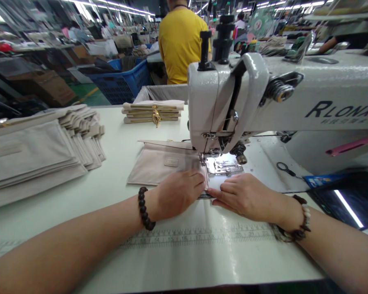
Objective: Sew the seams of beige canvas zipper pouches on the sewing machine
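Note:
A beige fabric pouch (153, 165) with a small label patch lies under the head of a white sewing machine (221, 102), its right edge at the presser foot (205, 159). My left hand (179, 192) rests on the pouch's lower right part, fingers bent and pressed together on the cloth near that edge. To the right of the pouch is my right hand (245, 196), curled, its index finger reaching the pouch's lower right corner. Whatever may sit between its fingertips is too small to make out. Light from the machine falls on the metal plate (225, 165).
Stacked beige pouches (33, 151) cover the table's left side. A smaller pile with gold zippers (155, 112) lies behind. Right are a thread snipper (285, 167) and a dark tablet-like panel (349, 200). Beyond stand a blue crate (122, 83) and a person in yellow (184, 45).

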`<control>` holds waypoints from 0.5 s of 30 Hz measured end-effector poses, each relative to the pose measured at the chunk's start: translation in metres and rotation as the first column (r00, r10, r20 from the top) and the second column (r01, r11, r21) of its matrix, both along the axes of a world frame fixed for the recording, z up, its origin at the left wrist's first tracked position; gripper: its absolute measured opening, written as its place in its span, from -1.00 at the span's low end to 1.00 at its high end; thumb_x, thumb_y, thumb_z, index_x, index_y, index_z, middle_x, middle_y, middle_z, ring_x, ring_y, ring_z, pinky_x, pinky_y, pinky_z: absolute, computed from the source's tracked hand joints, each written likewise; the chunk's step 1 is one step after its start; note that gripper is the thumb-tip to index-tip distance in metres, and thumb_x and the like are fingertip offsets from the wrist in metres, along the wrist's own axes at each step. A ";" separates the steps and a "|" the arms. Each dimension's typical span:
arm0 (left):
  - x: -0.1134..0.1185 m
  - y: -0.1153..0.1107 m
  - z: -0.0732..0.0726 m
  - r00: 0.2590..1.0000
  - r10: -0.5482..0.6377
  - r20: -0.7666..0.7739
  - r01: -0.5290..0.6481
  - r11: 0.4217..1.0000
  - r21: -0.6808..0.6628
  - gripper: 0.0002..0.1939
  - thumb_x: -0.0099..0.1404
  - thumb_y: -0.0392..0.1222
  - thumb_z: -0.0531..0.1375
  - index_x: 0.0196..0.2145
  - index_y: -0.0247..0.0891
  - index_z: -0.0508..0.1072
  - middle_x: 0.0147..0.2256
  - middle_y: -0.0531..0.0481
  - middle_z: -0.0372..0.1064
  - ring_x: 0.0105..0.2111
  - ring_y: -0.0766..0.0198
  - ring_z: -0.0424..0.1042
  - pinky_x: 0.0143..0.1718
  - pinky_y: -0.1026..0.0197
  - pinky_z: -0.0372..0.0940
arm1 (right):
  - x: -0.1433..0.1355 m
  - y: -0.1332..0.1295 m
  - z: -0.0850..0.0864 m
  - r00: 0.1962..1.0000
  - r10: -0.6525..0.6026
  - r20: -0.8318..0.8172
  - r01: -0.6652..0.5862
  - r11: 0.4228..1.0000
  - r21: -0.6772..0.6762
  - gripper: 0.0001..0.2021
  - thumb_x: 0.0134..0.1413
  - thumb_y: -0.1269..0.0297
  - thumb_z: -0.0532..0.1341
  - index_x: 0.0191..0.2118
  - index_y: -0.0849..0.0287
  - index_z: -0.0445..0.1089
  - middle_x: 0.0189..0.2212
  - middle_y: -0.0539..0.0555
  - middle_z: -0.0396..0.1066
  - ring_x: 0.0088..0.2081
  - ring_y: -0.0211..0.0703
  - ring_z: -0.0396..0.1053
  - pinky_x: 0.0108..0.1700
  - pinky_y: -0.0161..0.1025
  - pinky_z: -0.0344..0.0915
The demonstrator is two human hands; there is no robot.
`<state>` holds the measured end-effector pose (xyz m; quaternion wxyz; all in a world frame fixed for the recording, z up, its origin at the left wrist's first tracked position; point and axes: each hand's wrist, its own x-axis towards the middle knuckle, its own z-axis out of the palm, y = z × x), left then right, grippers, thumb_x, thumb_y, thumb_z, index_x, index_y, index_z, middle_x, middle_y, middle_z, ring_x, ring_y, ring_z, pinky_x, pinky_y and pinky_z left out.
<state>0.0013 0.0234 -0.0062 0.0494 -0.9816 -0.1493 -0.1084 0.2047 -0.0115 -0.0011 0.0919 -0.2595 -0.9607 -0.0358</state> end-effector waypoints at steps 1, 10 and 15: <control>0.000 0.000 0.000 1.000 0.001 0.000 -0.001 1.000 0.002 -0.88 0.22 -0.38 0.07 -0.29 -0.42 0.38 -0.27 -0.12 0.36 -0.25 0.20 0.32 -0.21 0.22 0.30 | 0.000 0.000 -0.001 1.000 -0.009 0.015 0.009 1.000 -0.004 -0.73 0.24 0.28 -0.08 -0.22 0.29 0.30 -0.56 -0.02 0.29 -0.53 -0.28 0.16 -0.52 -0.22 -0.14; -0.005 0.003 -0.004 0.993 -0.067 0.099 0.065 0.997 0.031 -0.83 0.25 -0.39 0.02 -0.24 -0.47 0.35 -0.22 -0.16 0.36 -0.20 0.19 0.33 -0.14 0.19 0.30 | -0.003 -0.001 -0.004 0.994 -0.069 0.085 0.077 0.993 -0.087 -0.73 0.25 0.28 -0.10 -0.16 0.27 0.28 -0.54 -0.01 0.31 -0.51 -0.29 0.18 -0.54 -0.21 -0.16; -0.007 0.003 -0.003 0.985 -0.097 0.144 0.087 0.994 0.072 -0.80 0.27 -0.39 -0.04 -0.25 -0.46 0.34 -0.22 -0.18 0.36 -0.20 0.20 0.34 -0.17 0.19 0.31 | -0.003 -0.001 -0.002 0.992 -0.088 0.093 0.100 0.986 -0.133 -0.74 0.25 0.26 -0.10 -0.19 0.22 0.28 -0.53 -0.02 0.32 -0.51 -0.29 0.19 -0.54 -0.22 -0.15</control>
